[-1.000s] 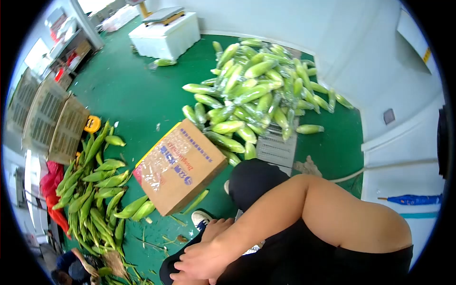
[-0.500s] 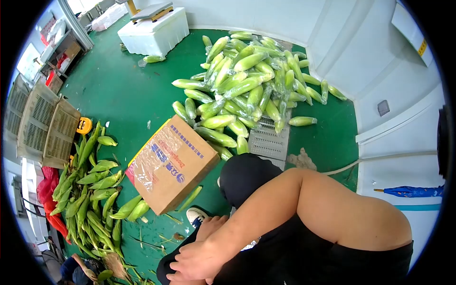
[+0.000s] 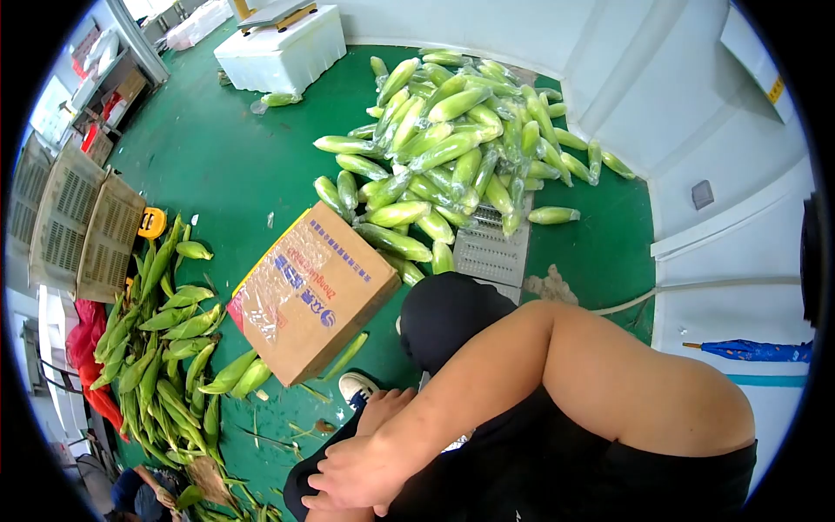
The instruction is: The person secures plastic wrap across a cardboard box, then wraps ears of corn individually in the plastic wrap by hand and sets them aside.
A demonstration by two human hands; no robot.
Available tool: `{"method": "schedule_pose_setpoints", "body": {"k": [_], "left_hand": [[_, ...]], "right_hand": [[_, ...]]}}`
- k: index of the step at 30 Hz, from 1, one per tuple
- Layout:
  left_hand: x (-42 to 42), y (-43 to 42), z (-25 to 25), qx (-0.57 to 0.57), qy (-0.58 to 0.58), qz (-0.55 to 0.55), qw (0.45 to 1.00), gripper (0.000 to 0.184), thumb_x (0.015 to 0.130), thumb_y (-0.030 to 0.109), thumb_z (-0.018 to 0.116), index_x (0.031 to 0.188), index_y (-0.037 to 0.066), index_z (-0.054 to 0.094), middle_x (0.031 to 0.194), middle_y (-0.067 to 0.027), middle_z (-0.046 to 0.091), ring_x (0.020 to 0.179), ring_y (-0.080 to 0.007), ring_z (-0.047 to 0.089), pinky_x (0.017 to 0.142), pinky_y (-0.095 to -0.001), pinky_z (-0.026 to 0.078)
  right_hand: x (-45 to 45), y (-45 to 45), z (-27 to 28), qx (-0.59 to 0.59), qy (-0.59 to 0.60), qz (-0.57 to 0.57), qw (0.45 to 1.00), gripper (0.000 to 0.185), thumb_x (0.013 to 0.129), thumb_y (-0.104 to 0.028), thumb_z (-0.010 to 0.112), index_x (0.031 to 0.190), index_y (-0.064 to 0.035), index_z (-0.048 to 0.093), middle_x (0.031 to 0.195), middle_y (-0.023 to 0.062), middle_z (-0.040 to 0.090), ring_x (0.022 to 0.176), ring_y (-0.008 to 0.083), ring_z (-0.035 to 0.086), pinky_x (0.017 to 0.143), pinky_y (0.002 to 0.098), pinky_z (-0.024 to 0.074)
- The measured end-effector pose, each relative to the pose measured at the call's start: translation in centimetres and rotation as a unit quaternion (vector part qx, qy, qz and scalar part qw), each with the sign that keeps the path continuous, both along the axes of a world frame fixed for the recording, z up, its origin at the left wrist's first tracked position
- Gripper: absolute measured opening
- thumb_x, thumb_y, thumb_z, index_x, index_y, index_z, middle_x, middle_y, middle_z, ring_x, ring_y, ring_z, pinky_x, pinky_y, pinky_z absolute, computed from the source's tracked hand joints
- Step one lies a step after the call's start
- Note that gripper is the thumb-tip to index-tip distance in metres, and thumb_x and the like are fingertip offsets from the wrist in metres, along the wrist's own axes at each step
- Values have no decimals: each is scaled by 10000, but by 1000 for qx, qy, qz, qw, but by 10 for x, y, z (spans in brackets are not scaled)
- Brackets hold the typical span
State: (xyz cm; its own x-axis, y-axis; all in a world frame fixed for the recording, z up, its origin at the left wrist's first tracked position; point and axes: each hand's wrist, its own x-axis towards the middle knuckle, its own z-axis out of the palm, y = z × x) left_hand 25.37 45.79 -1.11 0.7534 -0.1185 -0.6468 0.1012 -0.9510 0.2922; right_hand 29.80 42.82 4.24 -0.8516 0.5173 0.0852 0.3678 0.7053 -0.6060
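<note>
My right hand lies loosely over my left forearm, fingers slightly apart and holding no object. Below the crossed right forearm, my left hand rests on my dark-clothed leg, empty, fingers bent over and partly hidden. Nearest to both hands is a closed brown cardboard box with blue and red print and clear tape. Behind it spreads a heap of pale green corn ears, many in clear wrap. Left of the box lies a pile of corn in darker green husks.
A scale stands on a white foam block at the back. Plastic crates and a red bag are at the left. Another person's arm shows at lower left. A hose and blue umbrella are at the right.
The view has shifted slightly, so the box and corn appear farther left and higher. My hands keep the same crossed pose.
</note>
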Motion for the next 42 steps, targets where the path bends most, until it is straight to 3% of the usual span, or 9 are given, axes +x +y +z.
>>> {"method": "schedule_pose_setpoints", "body": {"k": [2,8,15,18,21,25,31,37,42], "left_hand": [[3,-1,1,2,-1,-4,1000,373,906,284,667,1240,118,662,1230,-64,664,1194,-258,616,1008,-399,464],[3,-1,2,-52,-66,51,995,358,945,298,630,1274,161,653,1214,-60,688,1188,-265,633,968,-405,475],[7,-2,7,-79,-10,109,991,316,979,259,592,1282,217,670,1223,-50,686,1168,-258,643,950,-391,483],[-1,-8,-21,-70,-58,108,990,373,990,259,576,1361,251,610,1216,-29,684,1150,-241,654,892,-386,484],[-5,-9,-36,-82,-88,118,986,386,1003,342,560,1359,207,623,1149,-56,723,1180,-262,653,903,-432,489],[-3,-15,-63,-106,-54,218,969,326,999,295,546,1225,136,718,1198,-79,723,1181,-287,644,942,-427,492],[-6,-13,-63,-106,-101,172,974,325,967,308,589,1149,80,732,1125,-111,749,1099,-291,692,981,-444,483],[-5,-13,-68,-93,-104,159,977,270,958,307,614,1099,114,739,1099,-74,761,1092,-267,700,958,-449,492],[-1,-14,-67,-68,-83,126,986,272,955,272,633,1195,150,671,1188,-10,706,1149,-213,659,869,-424,499]], "right_hand": [[2,1,-3,13,-10,11,1000,1021,809,-383,839,1577,-1,285,1195,184,584,1044,337,636,884,426,520],[9,1,5,-1,11,-8,1000,977,803,-391,842,1549,-3,345,1147,153,586,1002,311,637,848,411,525],[9,7,12,3,-7,8,1000,957,826,-369,826,1552,15,335,1120,161,596,957,310,652,797,418,552],[8,11,15,2,0,20,1000,939,849,-374,808,1549,28,329,1121,175,597,949,327,655,792,429,560],[8,11,18,-2,1,20,1000,949,844,-385,813,1548,26,326,1113,187,601,937,345,660,801,428,558],[6,10,17,2,-4,21,1000,956,837,-409,813,1545,18,332,1091,190,604,916,349,664,805,423,555],[5,10,19,14,-23,28,999,936,877,-444,772,1562,5,319,1060,165,576,899,329,643,803,422,554],[4,10,18,16,-34,27,999,941,864,-461,779,1549,12,340,1055,155,579,905,320,652,808,419,559],[4,10,18,18,-30,30,999,945,866,-469,776,1549,11,334,1055,158,579,899,327,652,800,422,554]]}}
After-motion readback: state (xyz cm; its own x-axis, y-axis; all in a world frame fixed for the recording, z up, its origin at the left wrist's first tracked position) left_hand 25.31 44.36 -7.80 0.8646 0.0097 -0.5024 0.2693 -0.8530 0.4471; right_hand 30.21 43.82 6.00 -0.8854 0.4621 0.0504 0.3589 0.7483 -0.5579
